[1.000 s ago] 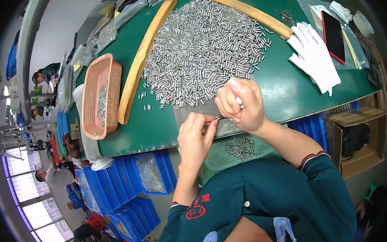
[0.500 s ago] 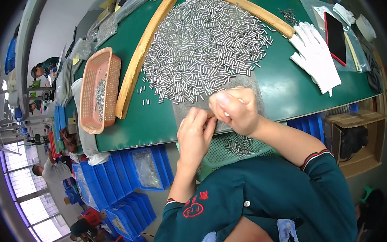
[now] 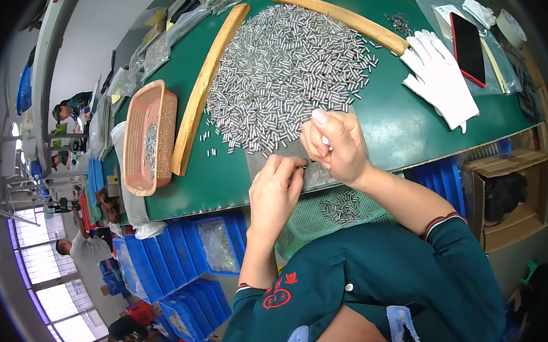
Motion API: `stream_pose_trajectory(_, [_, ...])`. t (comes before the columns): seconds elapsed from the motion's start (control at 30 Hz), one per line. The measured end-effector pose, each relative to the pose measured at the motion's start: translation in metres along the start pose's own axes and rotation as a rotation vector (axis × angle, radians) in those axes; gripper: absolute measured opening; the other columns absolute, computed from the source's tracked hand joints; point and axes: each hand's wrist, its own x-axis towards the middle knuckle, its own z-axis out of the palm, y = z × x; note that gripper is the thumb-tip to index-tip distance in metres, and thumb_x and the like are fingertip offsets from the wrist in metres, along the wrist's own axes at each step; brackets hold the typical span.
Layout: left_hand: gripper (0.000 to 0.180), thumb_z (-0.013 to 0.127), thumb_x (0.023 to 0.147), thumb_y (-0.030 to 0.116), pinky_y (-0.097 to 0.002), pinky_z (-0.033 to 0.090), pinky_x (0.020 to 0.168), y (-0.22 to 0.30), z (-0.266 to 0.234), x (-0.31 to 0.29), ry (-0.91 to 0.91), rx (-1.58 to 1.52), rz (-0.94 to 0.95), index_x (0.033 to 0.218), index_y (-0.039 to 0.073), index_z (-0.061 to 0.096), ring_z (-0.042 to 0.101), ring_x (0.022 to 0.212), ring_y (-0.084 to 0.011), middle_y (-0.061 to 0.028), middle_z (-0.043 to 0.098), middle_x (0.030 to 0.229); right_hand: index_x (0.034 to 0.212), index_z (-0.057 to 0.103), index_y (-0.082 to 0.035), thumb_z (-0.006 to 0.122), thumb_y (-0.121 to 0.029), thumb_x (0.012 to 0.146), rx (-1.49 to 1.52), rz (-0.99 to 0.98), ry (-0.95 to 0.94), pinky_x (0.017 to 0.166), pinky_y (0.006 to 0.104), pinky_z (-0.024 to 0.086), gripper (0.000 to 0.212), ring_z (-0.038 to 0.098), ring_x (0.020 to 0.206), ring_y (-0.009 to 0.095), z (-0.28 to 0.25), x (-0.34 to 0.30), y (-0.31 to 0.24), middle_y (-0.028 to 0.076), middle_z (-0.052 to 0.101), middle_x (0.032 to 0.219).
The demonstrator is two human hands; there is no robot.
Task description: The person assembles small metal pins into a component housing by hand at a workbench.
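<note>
Our right hand (image 3: 335, 146) clenched — whatever it pinches hidden by fingers. Left hand (image 3: 277, 193) pinches something tiny, hard to make out. Shiny metal pins (image 3: 289, 71) heaped on green table (image 3: 408, 126) just beyond hands.

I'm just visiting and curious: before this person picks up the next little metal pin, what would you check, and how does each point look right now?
1. Pile of metal pins within reach, hemmed by wooden strips: ok.
2. Left hand pinching at the table edge: ok.
3. Right hand grip closed; what it holds: cannot tell.
4. Green mesh basket below the edge, catching pins: ok.
5. Stray pins beside the pile: not ok.
6. White glove lying unworn: cannot tell whether needed.
</note>
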Motion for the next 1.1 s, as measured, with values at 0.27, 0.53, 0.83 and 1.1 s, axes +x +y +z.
stream_pose_trajectory(0.27, [0.010, 0.062, 0.073, 0.005, -0.0312, 0.043, 0.062, 0.002, 0.001, -0.004, 0.045, -0.176, -0.019, 0.081, 0.007, 0.057, 0.056, 0.072, -0.0205, -0.0037, 0.054, 0.078, 0.054, 0.039, -0.004, 0.041, -0.021, 0.093, 0.162, 0.090, -0.063, 0.039, 0.0221, 0.025, 0.043, 0.031, 0.042, 0.005, -0.008, -0.001, 0.000, 0.000, 0.037, 0.048])
stream_pose_trajectory(0.53, [0.011, 0.066, 0.071, 0.006, -0.0313, 0.042, 0.057, -0.006, 0.011, -0.005, 0.114, -0.083, 0.044, 0.077, 0.007, 0.056, 0.052, 0.059, -0.0177, -0.0036, 0.052, 0.072, 0.049, 0.034, -0.006, 0.035, -0.022, 0.092, 0.069, 0.114, -0.041, 0.035, 0.0229, 0.023, 0.046, 0.026, 0.034, 0.008, 0.001, 0.000, -0.002, 0.003, 0.034, 0.042])
stream_pose_trajectory(0.83, [0.010, 0.067, 0.071, 0.007, -0.0298, 0.040, 0.055, -0.005, 0.012, -0.005, 0.106, -0.146, 0.007, 0.076, 0.007, 0.057, 0.048, 0.055, -0.0167, -0.0029, 0.052, 0.071, 0.049, 0.035, -0.006, 0.035, -0.023, 0.093, 0.100, 0.092, -0.020, 0.035, 0.0232, 0.022, 0.046, 0.026, 0.033, 0.008, -0.002, 0.000, -0.001, 0.003, 0.034, 0.041])
stream_pose_trajectory(1.1, [0.009, 0.066, 0.071, 0.007, -0.0299, 0.040, 0.055, -0.006, 0.012, -0.005, 0.112, -0.151, 0.018, 0.076, 0.007, 0.059, 0.050, 0.056, -0.0168, -0.0030, 0.052, 0.071, 0.054, 0.039, -0.005, 0.041, -0.021, 0.093, 0.109, 0.084, -0.129, 0.040, 0.0224, 0.026, 0.042, 0.033, 0.043, 0.005, -0.005, -0.003, -0.001, 0.000, 0.038, 0.049])
